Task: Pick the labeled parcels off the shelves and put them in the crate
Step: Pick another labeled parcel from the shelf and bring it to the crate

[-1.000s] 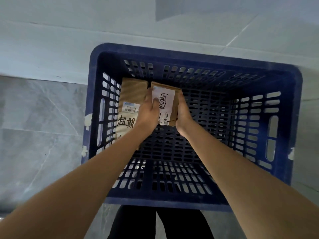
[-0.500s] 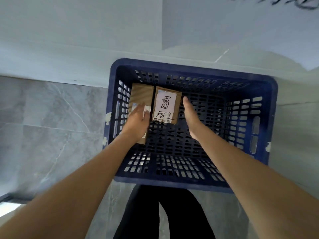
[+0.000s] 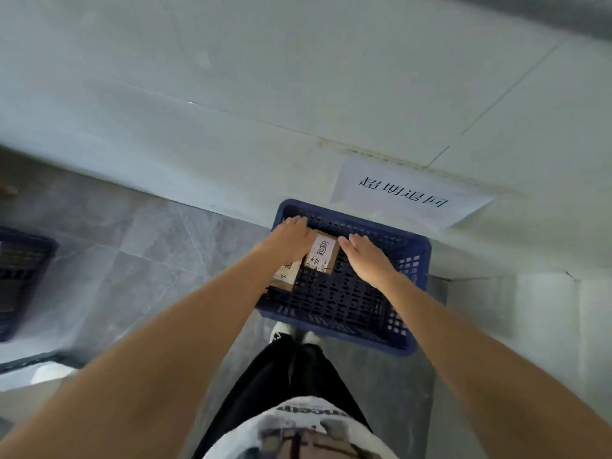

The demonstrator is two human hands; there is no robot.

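A dark blue slotted crate (image 3: 410, 313) stands on the floor against the wall, in front of my feet. Two brown labeled parcels lie side by side in its far left corner. The right parcel (image 3: 323, 255) shows a white label with handwriting. The left parcel (image 3: 285, 274) is mostly hidden under my left wrist. My left hand (image 3: 291, 238) hovers flat over the left parcel with straight fingers and holds nothing. My right hand (image 3: 366, 256) hangs open just right of the labeled parcel, above the crate's floor, also empty.
A white paper sign (image 3: 405, 195) with printed characters is stuck on the pale tiled wall above the crate. Another dark crate (image 3: 23, 270) sits at the far left on the grey marble floor. My white shoes (image 3: 296, 332) stand at the crate's near rim.
Both hands have let go of the labeled parcel, which now lies in the crate beside the other. The camera has risen and pulled back, so the crate looks smaller.
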